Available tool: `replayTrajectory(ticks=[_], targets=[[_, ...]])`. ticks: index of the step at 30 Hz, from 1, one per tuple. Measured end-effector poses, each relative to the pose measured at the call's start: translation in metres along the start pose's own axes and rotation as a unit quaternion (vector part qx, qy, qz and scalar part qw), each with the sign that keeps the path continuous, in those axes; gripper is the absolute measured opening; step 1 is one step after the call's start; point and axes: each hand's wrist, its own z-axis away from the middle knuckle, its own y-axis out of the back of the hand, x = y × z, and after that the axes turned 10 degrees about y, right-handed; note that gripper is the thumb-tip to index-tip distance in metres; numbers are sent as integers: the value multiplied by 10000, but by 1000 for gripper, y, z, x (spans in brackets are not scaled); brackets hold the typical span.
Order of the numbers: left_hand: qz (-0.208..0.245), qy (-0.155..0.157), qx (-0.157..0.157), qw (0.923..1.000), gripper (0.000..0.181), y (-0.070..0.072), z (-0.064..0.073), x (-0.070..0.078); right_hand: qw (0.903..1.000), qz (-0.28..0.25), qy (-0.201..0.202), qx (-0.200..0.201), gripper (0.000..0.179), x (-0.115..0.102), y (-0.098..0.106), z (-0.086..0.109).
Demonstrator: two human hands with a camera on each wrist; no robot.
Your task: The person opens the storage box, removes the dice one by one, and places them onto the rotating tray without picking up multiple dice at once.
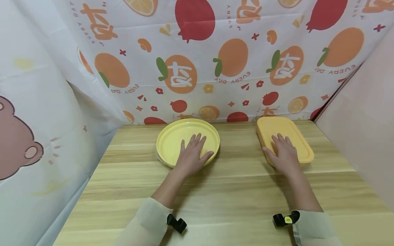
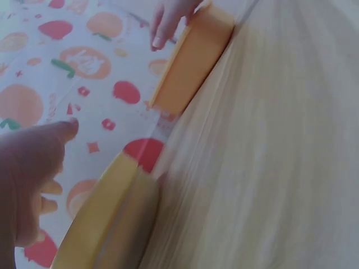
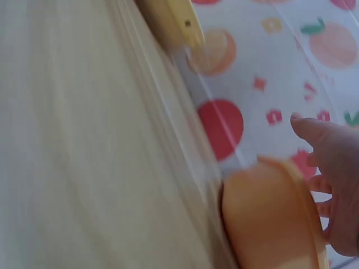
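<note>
A round container with a pale yellow lid [image 1: 172, 140] stands on the left of the table. Over its lid my left hand [image 1: 192, 155] is spread with the fingers straight; in the left wrist view the hand [image 2: 33, 174] appears above the lid's rim. To the right is a rectangular orange box with a lid [image 1: 300, 140]. My right hand [image 1: 283, 155] extends over that lid, fingers fairly straight. The right wrist view has the right hand [image 3: 342, 185] beside the top of the orange box [image 3: 269, 218]. Whether either palm touches its lid, I cannot tell.
Both containers stand near the far edge of a wood-grain table [image 1: 227, 194]. Behind them hangs a white cloth [image 1: 203, 99] printed with fruit. Another pale cloth [image 1: 55, 112], with a brown bear, hangs at left; a plain pale wall [image 1: 363, 112] is at right.
</note>
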Motion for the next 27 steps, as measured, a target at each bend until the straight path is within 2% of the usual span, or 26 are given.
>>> replayTrajectory(ticks=[2,4,6,8,12,15,19,22,27], targets=[[319,-409,67,9986,67,-4,2,8,9999,76,-32,-73,73,8,0,5],[719,-790,-4,9943,62,-10,4,21,9998,95,-47,-186,72,11,-3,11],[1133,-1065,-143,9877,58,-18,4,38,9995,236,-4,-198,71,12,-8,14],[1695,-1174,-414,9776,56,-28,3,54,9991,410,35,-134,69,10,-11,15],[2697,-901,-964,9538,54,-50,-2,79,9973,731,95,77,64,3,-16,15],[3154,-519,-1217,9397,52,-64,-2,84,9966,792,143,163,62,-7,-24,14],[3497,-85,-1336,9273,54,-75,-2,86,9961,794,278,262,58,-22,-33,11],[3720,145,-1238,9198,56,-80,-2,87,9957,612,525,461,54,-34,-40,8],[4058,177,-677,9113,52,-88,-2,87,9866,220,1228,1054,41,-52,-55,4]])
